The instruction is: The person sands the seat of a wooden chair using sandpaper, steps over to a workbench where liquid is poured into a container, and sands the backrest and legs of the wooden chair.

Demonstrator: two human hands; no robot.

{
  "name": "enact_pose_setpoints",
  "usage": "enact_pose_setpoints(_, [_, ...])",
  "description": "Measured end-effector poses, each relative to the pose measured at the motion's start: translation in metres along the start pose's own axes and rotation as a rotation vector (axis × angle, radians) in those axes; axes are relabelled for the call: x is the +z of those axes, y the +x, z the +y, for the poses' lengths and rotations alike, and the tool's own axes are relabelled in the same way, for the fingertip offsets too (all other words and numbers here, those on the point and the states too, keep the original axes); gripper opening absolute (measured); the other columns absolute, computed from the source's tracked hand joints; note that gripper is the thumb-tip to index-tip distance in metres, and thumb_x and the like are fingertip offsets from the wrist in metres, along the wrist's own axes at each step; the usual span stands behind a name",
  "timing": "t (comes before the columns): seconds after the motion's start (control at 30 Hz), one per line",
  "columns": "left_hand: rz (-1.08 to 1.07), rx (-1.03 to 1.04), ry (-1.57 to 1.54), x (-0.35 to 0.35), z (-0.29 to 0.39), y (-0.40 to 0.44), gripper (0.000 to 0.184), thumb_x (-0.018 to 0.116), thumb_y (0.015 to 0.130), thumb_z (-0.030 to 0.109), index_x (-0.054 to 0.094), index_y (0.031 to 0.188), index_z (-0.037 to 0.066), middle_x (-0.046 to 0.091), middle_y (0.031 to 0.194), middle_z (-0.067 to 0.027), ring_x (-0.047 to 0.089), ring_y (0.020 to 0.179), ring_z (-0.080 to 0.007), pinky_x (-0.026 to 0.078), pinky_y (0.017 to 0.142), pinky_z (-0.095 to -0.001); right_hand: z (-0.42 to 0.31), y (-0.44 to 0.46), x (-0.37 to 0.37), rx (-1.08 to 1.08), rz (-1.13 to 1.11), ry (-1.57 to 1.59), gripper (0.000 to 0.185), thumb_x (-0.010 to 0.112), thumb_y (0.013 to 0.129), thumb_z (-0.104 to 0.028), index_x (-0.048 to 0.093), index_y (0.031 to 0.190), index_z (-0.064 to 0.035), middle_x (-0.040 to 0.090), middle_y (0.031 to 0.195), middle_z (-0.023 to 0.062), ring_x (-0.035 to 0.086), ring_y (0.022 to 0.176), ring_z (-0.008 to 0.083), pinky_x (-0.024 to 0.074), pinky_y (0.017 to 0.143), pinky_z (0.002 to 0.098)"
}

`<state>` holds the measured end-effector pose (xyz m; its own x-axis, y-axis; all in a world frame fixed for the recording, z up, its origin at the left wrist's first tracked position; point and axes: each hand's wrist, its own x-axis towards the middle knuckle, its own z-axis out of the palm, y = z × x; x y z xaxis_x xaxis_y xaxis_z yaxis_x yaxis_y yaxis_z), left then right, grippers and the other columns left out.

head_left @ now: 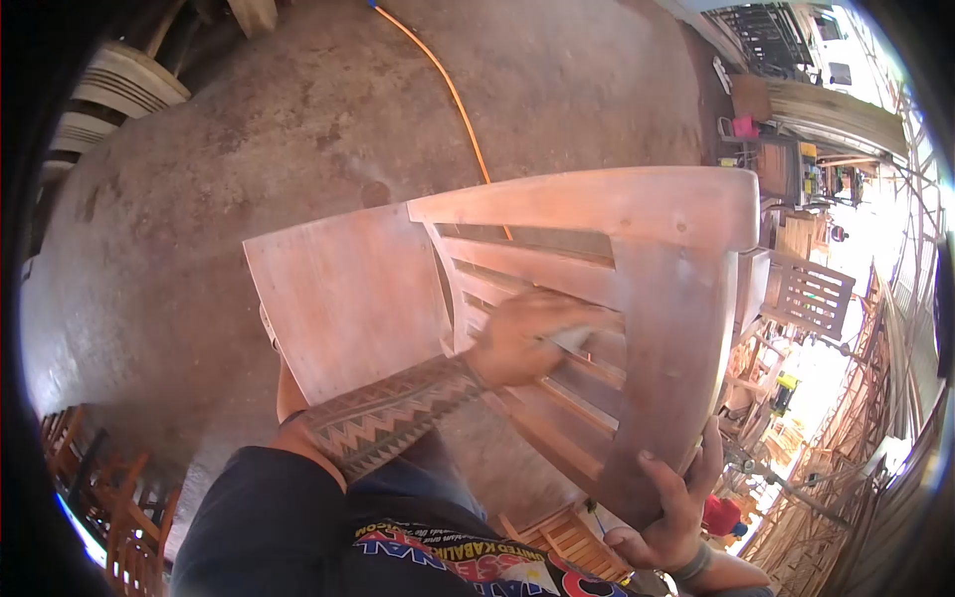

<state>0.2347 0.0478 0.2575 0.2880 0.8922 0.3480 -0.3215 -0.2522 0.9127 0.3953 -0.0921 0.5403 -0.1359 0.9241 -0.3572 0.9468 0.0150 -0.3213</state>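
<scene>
Slat-back wooden chair is tilting in front of person, seat to L, top rail to R. R hand is clamping rail's near end. L hand is reaching over slats, blurred; can't tell if closed. Orange hose is crossing concrete flr w/ chair partly covering it.
</scene>
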Motion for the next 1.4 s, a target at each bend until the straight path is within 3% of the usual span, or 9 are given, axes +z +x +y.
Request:
enact_pose_setpoints(0.07, [-0.014, -0.352, -0.154, -0.029, -0.025, -0.022, 0.037, 0.071, 0.096, -0.001, 0.08, 0.13, 0.013, 0.081, 0.117, -0.0126, 0.077, 0.107, -0.0275, 0.061, 0.094, -0.0394, -0.002, 0.001, -0.001, 0.02, 0.003, 0.012, 0.087, 0.092, 0.078, -0.061, 0.067, 0.141, -0.0064, 0.015, 0.168, 0.0449, 0.035, 0.153, 0.0629, 0.035, 0.123, 0.0624])
enact_pose_setpoints(0.17, [0.12, -0.341, 0.111, -0.082, -0.063, -0.052, 0.036, 0.07, 0.098, -0.006, 0.081, 0.128, 0.01, 0.081, 0.121, -0.0131, 0.078, 0.113, -0.0264, 0.061, 0.098, -0.0358, -0.015, 0.014, 0.0, -0.024, 0.022, -0.067, 0.083, 0.081, 0.089, -0.065, 0.065, 0.141, -0.0015, 0.016, 0.171, 0.0402, 0.05, 0.144, 0.0527, 0.0439, 0.115, 0.0582])
enact_pose_setpoints(0.23, [0.37, -0.467, 0.118, -0.1, -0.067, -0.063, 0.032, 0.069, 0.1, -0.005, 0.081, 0.127, 0.008, 0.081, 0.121, -0.0141, 0.078, 0.114, -0.0287, 0.061, 0.102, -0.0369, -0.015, 0.012, -0.002, 0.03, -0.012, -0.148, 0.081, 0.085, 0.088, -0.059, 0.066, 0.146, -0.0062, 0.013, 0.174, 0.0381, 0.026, 0.157, 0.0544, 0.0289, 0.125, 0.0634])
enact_pose_setpoints(0.27, [0.383, -0.384, 0.148, -0.098, -0.061, -0.061, 0.034, 0.069, 0.099, -0.004, 0.08, 0.129, 0.007, 0.08, 0.123, -0.015, 0.077, 0.117, -0.0297, 0.06, 0.104, -0.0387, -0.017, 0.008, -0.002, 0.06, -0.041, -0.187, 0.08, 0.087, 0.088, -0.057, 0.066, 0.148, -0.0086, 0.012, 0.175, 0.0371, 0.015, 0.164, 0.0553, 0.0214, 0.13, 0.066])
enact_pose_setpoints(0.57, [0.186, 0.108, -0.012, -0.02, 0.02, 0.029, 0.057, 0.068, 0.088, 0.003, 0.067, 0.145, 0.01, 0.067, 0.145, -0.0188, 0.059, 0.139, -0.0408, 0.042, 0.124, -0.0526, -0.037, 0.022, -0.006, 0.067, -0.036, -0.129, 0.08, 0.091, 0.084, -0.049, 0.067, 0.147, -0.0064, 0.012, 0.175, 0.0376, 0.02, 0.161, 0.0584, 0.0254, 0.129, 0.0618])
enact_pose_setpoints(0.8, [0.148, -0.288, 0.295, -0.084, -0.15, -0.049, 0.039, 0.066, 0.106, 0.022, 0.071, 0.141, 0.008, 0.074, 0.132, -0.0224, 0.07, 0.123, -0.0415, 0.056, 0.106, -0.0491, -0.035, 0.018, -0.01, 0.031, -0.06, -0.171, 0.081, 0.093, 0.082, -0.047, 0.067, 0.147, -0.0059, 0.011, 0.175, 0.0379, 0.019, 0.162, 0.0567, 0.0262, 0.129, 0.0624])
enact_pose_setpoints(0.97, [-0.166, -0.627, 0.607, -0.12, -0.142, -0.021, 0.032, 0.057, 0.112, 0.028, 0.075, 0.118, 0.003, 0.078, 0.104, -0.0208, 0.074, 0.092, -0.0425, 0.058, 0.086, -0.0531, -0.03, 0.019, -0.001, 0.0, 0.02, -0.13, 0.079, 0.092, 0.082, -0.046, 0.068, 0.146, -0.0073, 0.013, 0.175, 0.0379, 0.02, 0.162, 0.0562, 0.0258, 0.128, 0.0628])
enact_pose_setpoints(1.17, [-0.204, -0.434, 0.826, -0.115, -0.162, -0.04, 0.027, 0.058, 0.108, 0.024, 0.074, 0.111, 0.003, 0.076, 0.094, -0.0197, 0.072, 0.085, -0.0428, 0.057, 0.082, -0.0542, -0.034, 0.025, -0.01, 0.045, -0.038, -0.175, 0.077, 0.091, 0.084, -0.051, 0.069, 0.145, -0.0076, 0.014, 0.174, 0.0388, 0.02, 0.162, 0.0566, 0.0258, 0.128, 0.0631])
enact_pose_setpoints(1.4, [-0.068, -0.399, 0.494, -0.125, -0.134, -0.044, 0.038, 0.062, 0.104, 0.01, 0.069, 0.14, 0.004, 0.069, 0.131, -0.0206, 0.066, 0.124, -0.0389, 0.055, 0.105, -0.0466, -0.034, 0.017, 0.0, 0.107, 0.005, -0.126, 0.076, 0.088, 0.086, -0.056, 0.071, 0.141, -0.0061, 0.016, 0.173, 0.0404, 0.024, 0.161, 0.0568, 0.0276, 0.127, 0.0629])
